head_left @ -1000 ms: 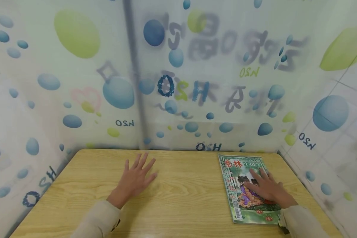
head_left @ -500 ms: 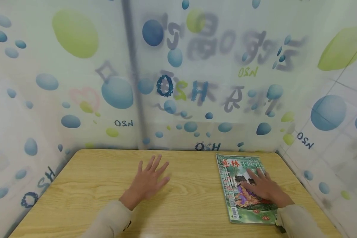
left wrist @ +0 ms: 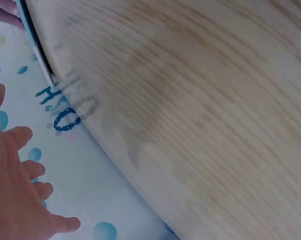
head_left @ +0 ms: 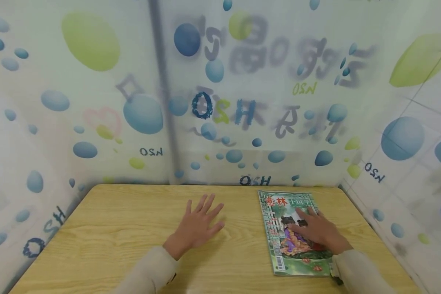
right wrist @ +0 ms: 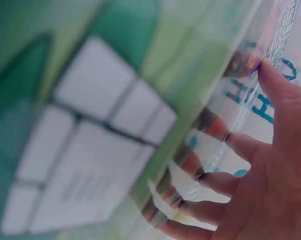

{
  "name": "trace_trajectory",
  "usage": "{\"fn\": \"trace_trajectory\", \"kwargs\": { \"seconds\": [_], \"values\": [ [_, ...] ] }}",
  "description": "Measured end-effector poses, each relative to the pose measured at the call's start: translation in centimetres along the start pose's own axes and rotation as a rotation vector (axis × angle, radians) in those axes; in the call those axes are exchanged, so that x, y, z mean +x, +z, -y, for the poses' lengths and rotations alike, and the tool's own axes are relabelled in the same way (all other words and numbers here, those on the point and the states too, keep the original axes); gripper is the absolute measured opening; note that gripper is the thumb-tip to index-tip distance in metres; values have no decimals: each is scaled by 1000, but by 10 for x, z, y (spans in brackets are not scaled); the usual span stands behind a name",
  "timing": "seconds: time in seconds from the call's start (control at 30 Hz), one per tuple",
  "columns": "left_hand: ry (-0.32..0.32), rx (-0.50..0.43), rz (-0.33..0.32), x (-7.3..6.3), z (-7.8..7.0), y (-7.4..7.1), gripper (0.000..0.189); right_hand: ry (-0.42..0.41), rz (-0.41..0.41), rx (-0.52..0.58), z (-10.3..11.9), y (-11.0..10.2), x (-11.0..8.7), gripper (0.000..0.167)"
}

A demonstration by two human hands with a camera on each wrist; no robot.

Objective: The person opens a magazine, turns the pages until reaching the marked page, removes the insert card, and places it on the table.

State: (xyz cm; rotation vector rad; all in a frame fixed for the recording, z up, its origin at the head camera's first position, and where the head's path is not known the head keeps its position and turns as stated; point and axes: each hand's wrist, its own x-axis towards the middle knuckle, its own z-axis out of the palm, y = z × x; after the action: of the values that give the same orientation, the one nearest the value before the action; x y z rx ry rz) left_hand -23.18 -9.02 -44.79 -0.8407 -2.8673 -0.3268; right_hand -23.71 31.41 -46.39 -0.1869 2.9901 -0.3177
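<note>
there's the green magazine [head_left: 284, 245], red-titled, dark-haired figures on its cover, near the far right corner of the table [head_left: 132, 228]; right hand [head_left: 321, 233] spread on it, left hand [head_left: 195, 228] splayed, neither gripping anything.

Desk [head_left: 132, 220]: light wood, streaky grain, rounded far corners
Magazine [head_left: 293, 247]: lying flat towards the right side, its green illustrated front upward

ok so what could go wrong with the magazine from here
The magazine looks glossy, so the right hand, touching it with spread fingers rather than gripping it, might slip. Also, the left hand seems to hover over the wood-grain table, apart from the magazine, so any one-handed push could swivel it.
</note>
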Motion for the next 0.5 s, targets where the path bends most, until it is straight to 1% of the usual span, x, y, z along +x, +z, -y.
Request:
{"fn": "trace_trajectory", "kwargs": {
  "seconds": [0.1,0.3,0.4,0.5],
  "values": [
    [19,9,21,6,-9,1,58,-3,2,-1,8,-1,0,92],
    [81,53,15,14,-30,5,56,-2,-2,-11,25,-2,1,89],
    [91,52,40,18,-40,7,57,0,-1,-22,30,0,3,88],
    [98,45,80,23,-51,9,58,-1,4,-23,37,2,4,88]
  ]
}}
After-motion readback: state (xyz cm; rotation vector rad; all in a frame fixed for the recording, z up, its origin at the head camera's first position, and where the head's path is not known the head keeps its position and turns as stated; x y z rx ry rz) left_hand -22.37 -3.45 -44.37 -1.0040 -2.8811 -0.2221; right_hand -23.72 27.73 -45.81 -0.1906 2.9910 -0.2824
